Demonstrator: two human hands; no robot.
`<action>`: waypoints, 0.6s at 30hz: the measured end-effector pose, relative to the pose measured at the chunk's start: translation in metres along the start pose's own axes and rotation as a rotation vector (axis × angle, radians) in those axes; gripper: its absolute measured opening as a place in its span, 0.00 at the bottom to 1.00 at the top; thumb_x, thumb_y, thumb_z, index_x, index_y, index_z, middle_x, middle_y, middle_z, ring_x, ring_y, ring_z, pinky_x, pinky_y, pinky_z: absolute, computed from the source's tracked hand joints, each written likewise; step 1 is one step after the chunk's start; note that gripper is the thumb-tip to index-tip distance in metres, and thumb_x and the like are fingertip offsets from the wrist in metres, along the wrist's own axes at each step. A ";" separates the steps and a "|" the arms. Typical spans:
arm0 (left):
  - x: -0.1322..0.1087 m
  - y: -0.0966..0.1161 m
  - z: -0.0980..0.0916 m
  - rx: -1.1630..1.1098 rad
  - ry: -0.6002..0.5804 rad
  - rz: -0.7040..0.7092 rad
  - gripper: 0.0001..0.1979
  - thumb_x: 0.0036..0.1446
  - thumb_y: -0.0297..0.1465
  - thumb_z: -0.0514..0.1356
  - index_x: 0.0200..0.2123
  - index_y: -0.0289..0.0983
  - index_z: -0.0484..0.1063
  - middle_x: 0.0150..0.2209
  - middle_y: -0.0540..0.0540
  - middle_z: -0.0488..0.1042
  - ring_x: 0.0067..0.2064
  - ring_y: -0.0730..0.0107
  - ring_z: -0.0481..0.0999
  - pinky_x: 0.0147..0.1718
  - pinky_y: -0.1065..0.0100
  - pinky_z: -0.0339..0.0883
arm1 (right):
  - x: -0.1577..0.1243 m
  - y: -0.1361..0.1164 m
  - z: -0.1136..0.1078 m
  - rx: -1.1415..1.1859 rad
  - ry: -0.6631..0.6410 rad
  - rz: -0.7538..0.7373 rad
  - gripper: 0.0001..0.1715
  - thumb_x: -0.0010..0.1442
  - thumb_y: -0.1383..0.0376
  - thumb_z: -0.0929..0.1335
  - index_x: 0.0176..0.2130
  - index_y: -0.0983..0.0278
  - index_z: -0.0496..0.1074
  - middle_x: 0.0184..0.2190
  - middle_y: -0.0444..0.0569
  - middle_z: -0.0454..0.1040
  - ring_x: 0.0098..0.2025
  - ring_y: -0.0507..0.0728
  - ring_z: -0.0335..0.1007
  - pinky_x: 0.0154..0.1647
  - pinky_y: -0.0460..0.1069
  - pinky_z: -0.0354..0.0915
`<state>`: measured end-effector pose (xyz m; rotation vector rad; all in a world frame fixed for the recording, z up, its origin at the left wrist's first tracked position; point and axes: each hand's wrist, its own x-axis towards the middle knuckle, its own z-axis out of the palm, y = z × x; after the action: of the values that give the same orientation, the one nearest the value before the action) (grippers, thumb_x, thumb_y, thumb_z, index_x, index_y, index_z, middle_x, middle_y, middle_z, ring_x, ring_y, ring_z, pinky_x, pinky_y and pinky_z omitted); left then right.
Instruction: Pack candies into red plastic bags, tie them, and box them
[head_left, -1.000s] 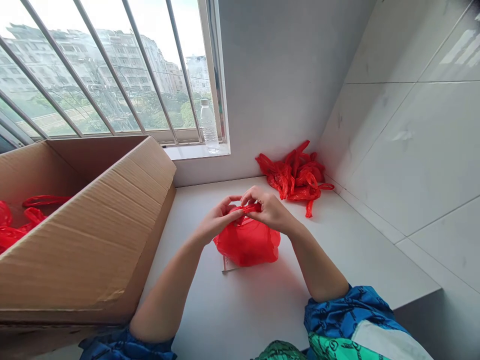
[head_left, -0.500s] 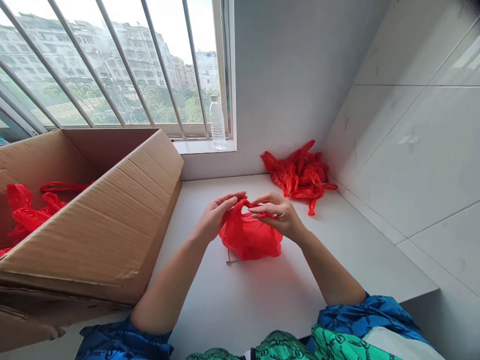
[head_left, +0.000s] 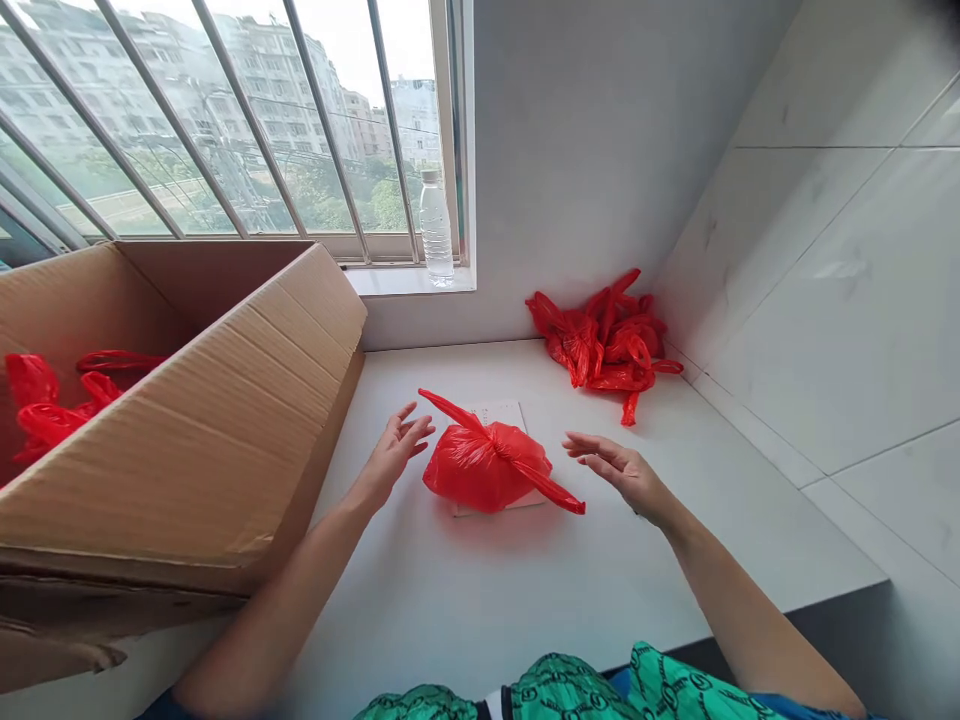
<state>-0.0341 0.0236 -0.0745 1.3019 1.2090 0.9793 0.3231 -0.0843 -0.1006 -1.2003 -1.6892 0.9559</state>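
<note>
A red plastic bag (head_left: 480, 470), knotted at its top, rests on the white counter in front of me. Its two twisted handle ends stick out, one to the upper left and one to the lower right. What the bag holds is hidden. Partly under it lies a flat white card or sheet (head_left: 506, 412) with faint print. My left hand (head_left: 394, 450) is just left of the bag, fingers apart, touching nothing. On the other side my right hand (head_left: 611, 468) hovers with its fingers stretched toward the bag, also holding nothing.
A large open cardboard box (head_left: 225, 430) with red plastic bags (head_left: 56, 410) inside stands at the left. More crumpled red bags (head_left: 607, 335) are heaped in the back right corner by the tiled wall. A clear water bottle (head_left: 436, 235) stands on the barred window's sill.
Both hands have let go of the red bag's handles and drawn apart to either side. The bag now shows a knot with its ends spread, and more of the white sheet is visible.
</note>
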 end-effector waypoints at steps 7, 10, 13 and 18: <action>-0.017 0.021 0.035 0.729 -0.261 0.334 0.31 0.62 0.51 0.57 0.63 0.43 0.65 0.68 0.39 0.60 0.68 0.47 0.60 0.63 0.51 0.59 | 0.057 0.002 0.046 -0.480 -0.148 -0.312 0.61 0.56 0.47 0.74 0.73 0.54 0.38 0.73 0.58 0.47 0.73 0.67 0.45 0.70 0.67 0.51; -0.012 0.015 0.054 0.959 -0.293 0.531 0.32 0.63 0.47 0.57 0.66 0.41 0.60 0.69 0.39 0.58 0.70 0.48 0.56 0.68 0.46 0.50 | 0.082 0.005 0.072 -0.467 -0.164 -0.364 0.62 0.58 0.43 0.71 0.73 0.55 0.34 0.72 0.58 0.47 0.73 0.66 0.43 0.71 0.67 0.48; -0.006 -0.006 0.054 1.096 -0.287 0.560 0.32 0.66 0.44 0.53 0.68 0.35 0.57 0.69 0.36 0.57 0.72 0.50 0.52 0.69 0.46 0.48 | 0.091 0.017 0.088 -0.483 -0.146 -0.312 0.61 0.58 0.42 0.70 0.74 0.60 0.37 0.72 0.61 0.50 0.73 0.67 0.44 0.71 0.67 0.49; -0.001 -0.039 0.041 1.148 -0.261 0.587 0.32 0.68 0.44 0.50 0.67 0.31 0.56 0.69 0.33 0.56 0.71 0.50 0.53 0.69 0.48 0.51 | 0.087 0.033 0.100 -0.513 -0.090 -0.309 0.62 0.57 0.42 0.71 0.74 0.63 0.39 0.71 0.61 0.51 0.73 0.67 0.45 0.71 0.66 0.49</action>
<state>0.0012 0.0128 -0.1176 2.6991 1.2182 0.3969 0.2245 -0.0042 -0.1498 -1.1713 -2.1972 0.4004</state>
